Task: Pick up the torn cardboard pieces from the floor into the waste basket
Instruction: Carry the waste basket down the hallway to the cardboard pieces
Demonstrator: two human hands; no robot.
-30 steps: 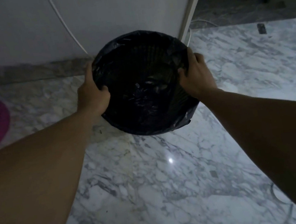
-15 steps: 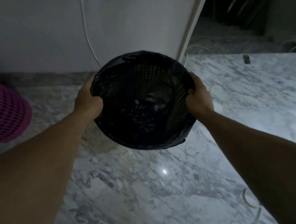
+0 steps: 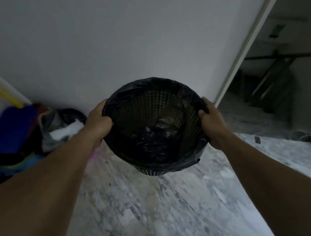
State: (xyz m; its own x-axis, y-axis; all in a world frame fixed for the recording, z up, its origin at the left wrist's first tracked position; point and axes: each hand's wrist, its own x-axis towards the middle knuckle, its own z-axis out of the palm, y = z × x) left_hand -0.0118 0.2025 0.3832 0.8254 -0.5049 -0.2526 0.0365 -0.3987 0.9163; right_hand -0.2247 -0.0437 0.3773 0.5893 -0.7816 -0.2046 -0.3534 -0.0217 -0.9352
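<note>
Head view shows the waste basket (image 3: 155, 125), black mesh lined with a dark bag, held above the marble floor (image 3: 163, 212) near the white wall (image 3: 121, 43). The left hand (image 3: 100, 123) is clamped on its left rim, the right hand (image 3: 211, 119) on its right rim. At far left lie a blue item (image 3: 8, 131) and a bag (image 3: 61, 126).

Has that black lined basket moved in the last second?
Yes. The black mesh waste basket has risen off the marble floor, up along the white wall.
</note>
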